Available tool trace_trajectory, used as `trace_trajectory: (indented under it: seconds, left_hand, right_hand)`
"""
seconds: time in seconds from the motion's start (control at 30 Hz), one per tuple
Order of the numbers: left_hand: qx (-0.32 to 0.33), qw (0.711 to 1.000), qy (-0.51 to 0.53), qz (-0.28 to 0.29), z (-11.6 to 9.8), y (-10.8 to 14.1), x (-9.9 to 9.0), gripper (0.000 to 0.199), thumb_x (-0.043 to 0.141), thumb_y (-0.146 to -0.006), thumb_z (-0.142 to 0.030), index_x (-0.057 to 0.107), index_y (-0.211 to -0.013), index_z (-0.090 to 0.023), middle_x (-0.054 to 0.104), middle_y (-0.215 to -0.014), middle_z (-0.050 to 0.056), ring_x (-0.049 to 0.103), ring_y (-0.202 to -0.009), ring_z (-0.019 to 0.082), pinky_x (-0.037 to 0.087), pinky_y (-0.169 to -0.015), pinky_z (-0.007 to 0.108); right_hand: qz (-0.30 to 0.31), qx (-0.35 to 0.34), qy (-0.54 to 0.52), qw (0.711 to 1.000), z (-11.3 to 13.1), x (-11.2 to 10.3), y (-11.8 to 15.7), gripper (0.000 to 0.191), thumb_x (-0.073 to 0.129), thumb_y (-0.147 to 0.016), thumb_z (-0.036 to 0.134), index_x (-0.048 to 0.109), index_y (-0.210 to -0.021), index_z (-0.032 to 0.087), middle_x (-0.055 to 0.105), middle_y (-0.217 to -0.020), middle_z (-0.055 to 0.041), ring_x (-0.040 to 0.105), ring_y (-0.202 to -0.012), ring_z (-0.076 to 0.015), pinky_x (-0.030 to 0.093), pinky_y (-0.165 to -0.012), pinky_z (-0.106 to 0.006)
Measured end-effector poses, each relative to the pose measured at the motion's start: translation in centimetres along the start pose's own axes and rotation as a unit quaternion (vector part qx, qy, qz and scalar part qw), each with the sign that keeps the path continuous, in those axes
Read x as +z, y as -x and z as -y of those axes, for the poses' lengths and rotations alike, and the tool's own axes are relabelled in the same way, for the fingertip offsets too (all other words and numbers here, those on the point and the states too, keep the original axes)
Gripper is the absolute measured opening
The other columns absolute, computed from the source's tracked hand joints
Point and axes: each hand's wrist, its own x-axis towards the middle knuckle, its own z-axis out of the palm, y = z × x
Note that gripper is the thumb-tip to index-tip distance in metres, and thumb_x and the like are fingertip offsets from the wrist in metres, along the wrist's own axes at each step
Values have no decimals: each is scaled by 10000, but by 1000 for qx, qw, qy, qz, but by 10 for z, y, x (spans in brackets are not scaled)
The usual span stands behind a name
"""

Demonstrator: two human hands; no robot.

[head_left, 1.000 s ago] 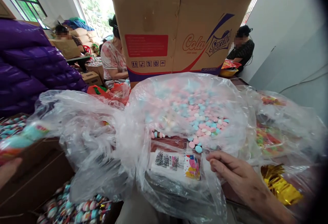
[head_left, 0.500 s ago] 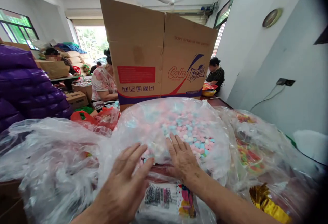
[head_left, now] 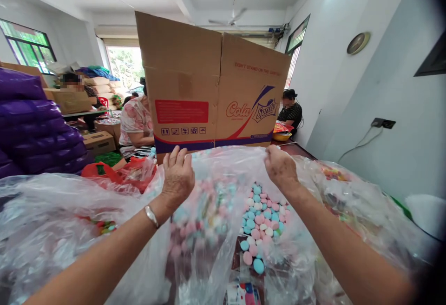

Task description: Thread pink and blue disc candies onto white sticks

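A large clear plastic bag (head_left: 223, 163) lies in front of me, with many pink, blue and white round candies (head_left: 259, 219) in it. At its far left edge, my left hand (head_left: 178, 175) has its fingers bent over the film and closed on it. My right hand (head_left: 281, 165) is a fist pinching the far right edge. Between the two hands the film is pulled up and covers part of the candies. Some candies show through an uncovered gap. Below them, a colourful printed packet (head_left: 242, 293) is partly hidden by plastic.
Behind the bag stands a tall cardboard box (head_left: 184, 82). Crumpled clear bags (head_left: 52, 230) lie at left, red plastic bags (head_left: 121, 175) beyond. More bagged sweets (head_left: 336, 172) are at right. Purple packs (head_left: 31, 123) are stacked at far left. Several people (head_left: 291, 112) sit farther back.
Both hands have moved forward and apart, from low over the candies to the bag's far edge. They have closed on the film, which is now lifted and spread between them.
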Motion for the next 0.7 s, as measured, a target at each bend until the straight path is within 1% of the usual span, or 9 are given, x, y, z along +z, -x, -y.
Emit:
trace_trajectory:
  seconds: [0.03, 0.1, 0.17, 0.2, 0.27, 0.37, 0.53, 0.6, 0.7]
  left_hand:
    - [37, 997, 46, -40, -15, -1, -11, 318, 464, -871, -150, 599, -1145, -63, 580, -1292, 248, 430, -1317, 386, 340, -1073, 592]
    - [193, 967, 151, -64, -49, 1, -31, 288, 481, -896, -190, 600, -1151, -132, 605, -1265, 173, 501, -1258, 288, 417, -1054, 477]
    - [377, 909, 172, 33, -76, 3, -40, 250, 517, -902, -294, 634, -1105, -206, 614, -1283, 105, 426, -1338, 293, 318, -1127, 524]
    - [397, 901, 155, 77, -83, 3, -38, 254, 539, -890, -354, 655, -1060, -205, 616, -1286, 110, 365, -1380, 333, 246, -1145, 590]
    - [357, 923, 68, 130, -81, -2, -25, 265, 548, -865, -264, 666, -1069, -144, 569, -1351, 183, 288, -1413, 402, 167, -1122, 692]
    - [197, 963, -100, 154, -45, -18, 3, 402, 414, -811, 14, 645, -1137, -31, 450, -1440, 291, 249, -1435, 403, 177, -1093, 714]
    - [91, 974, -163, 132, 15, -39, 26, 501, 328, -856, -6, 547, -1307, -11, 418, -1457, 305, 237, -1430, 431, 221, -1048, 715]
    - [79, 975, -160, 134, 27, -41, 30, 506, 337, -863, -26, 524, -1333, -20, 436, -1442, 301, 254, -1425, 420, 268, -1049, 663]
    - [75, 974, -158, 143, 43, -42, 36, 490, 334, -876, -42, 526, -1326, -20, 441, -1435, 288, 293, -1409, 402, 338, -1037, 575]
  right_hand:
    - [8, 8, -10, 1000, 5, 2, -5, 229, 433, -864, 139, 628, -983, 118, 676, -795, -123, 574, -731, -245, 326, -629, -309]
    - [22, 4, -32, 999, 20, 6, -15, 221, 441, -881, 188, 623, -1003, 159, 680, -757, -76, 577, -682, -220, 309, -589, -288]
    - [29, -21, -50, 998, 36, 8, -22, 206, 454, -893, 226, 624, -1005, 193, 687, -760, -50, 595, -702, -215, 314, -590, -279]
    - [29, -35, -57, 997, 41, 8, -25, 202, 457, -900, 239, 625, -1005, 199, 691, -770, -48, 604, -724, -218, 323, -599, -279]
    - [25, -58, -67, 996, 47, 6, -26, 201, 467, -912, 252, 628, -1013, 188, 701, -834, -65, 616, -801, -231, 355, -642, -285]
    - [-20, -124, -63, 990, 39, 6, -15, 269, 508, -911, 251, 614, -1124, 126, 681, -1049, -142, 588, -970, -270, 401, -797, -335]
    - [-118, -375, -9, 919, 9, 42, 24, 484, 630, -852, 355, 548, -1306, 210, 527, -1390, -137, 418, -1261, -360, 243, -1065, -567]
    - [-110, -373, 23, 921, -5, 62, 29, 454, 644, -835, 329, 581, -1269, 212, 500, -1425, -129, 361, -1315, -377, 194, -1080, -611]
    - [-100, -271, 87, 953, -30, 81, 19, 275, 545, -872, 150, 663, -1120, 151, 542, -1381, -156, 372, -1323, -364, 189, -1085, -603]
